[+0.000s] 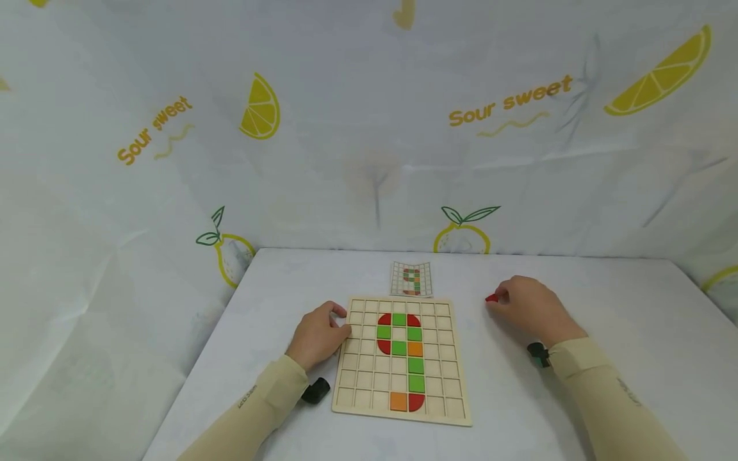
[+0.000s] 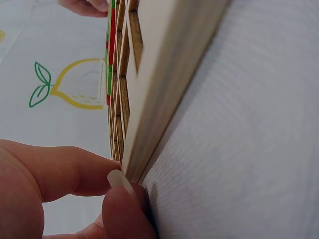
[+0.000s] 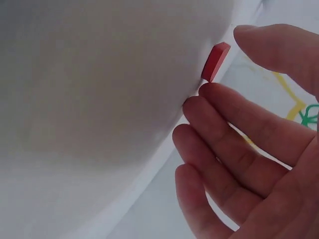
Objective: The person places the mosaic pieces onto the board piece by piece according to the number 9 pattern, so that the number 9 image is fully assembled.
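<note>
My left hand (image 1: 319, 334) is at the left edge of a wooden grid board (image 1: 352, 378), its thumb and index finger pinching the edge in the left wrist view. Green, red and orange tiles on the board form a shape like a 9. Right of the board, my right hand (image 1: 530, 308) reaches over the table beside a small red tile (image 3: 216, 61). In the right wrist view the index fingertip is right at the tile's lower end, while the thumb is apart from it. The other right fingers are loosely bent.
A printed card (image 1: 395, 279) with a similar coloured grid pattern lies just behind the board. The white table (image 1: 634, 307) meets a cloth backdrop (image 1: 357, 141) printed with lemons and words. Dark wrist devices sit below both sleeves.
</note>
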The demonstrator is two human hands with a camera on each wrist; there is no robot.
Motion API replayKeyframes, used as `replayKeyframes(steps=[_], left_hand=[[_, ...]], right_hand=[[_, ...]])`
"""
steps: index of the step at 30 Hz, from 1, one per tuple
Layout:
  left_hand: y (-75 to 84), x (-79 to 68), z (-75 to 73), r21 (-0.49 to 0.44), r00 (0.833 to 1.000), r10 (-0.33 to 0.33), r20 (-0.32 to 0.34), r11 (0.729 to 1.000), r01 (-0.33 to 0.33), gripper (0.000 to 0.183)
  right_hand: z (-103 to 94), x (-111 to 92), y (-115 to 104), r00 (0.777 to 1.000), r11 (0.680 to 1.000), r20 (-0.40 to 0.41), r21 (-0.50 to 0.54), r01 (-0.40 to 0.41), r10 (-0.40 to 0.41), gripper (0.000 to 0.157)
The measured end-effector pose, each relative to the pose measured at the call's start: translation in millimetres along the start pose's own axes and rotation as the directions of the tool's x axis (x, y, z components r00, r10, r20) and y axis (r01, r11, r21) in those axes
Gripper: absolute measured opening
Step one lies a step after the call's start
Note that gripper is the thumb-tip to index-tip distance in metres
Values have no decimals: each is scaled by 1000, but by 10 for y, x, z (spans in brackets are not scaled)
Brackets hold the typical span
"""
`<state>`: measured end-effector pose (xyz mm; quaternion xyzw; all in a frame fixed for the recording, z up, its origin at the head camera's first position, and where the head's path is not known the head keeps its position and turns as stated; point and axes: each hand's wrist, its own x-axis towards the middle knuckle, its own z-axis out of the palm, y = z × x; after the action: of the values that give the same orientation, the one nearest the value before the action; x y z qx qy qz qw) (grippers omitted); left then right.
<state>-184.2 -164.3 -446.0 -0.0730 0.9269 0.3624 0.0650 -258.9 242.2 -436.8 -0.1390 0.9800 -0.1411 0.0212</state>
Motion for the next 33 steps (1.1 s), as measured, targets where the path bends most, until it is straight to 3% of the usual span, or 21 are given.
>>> replayKeyframes(steps=[7,24,33], left_hand=[[16,-7,-5,-8,1000,2,3,1000,-2,29],[10,-8,0,-7,1000,-9,13,1000,9,28],[3,4,3,4,1000,-8,6,1000,8,29]], right_hand=[[54,38,-96,998,998,29,15,56,-56,14],[-8,-63,-78,1000,999,11,-32,10,-9,24],[-43,-153,-143,998,1000,54,-26,-18,19,20]])
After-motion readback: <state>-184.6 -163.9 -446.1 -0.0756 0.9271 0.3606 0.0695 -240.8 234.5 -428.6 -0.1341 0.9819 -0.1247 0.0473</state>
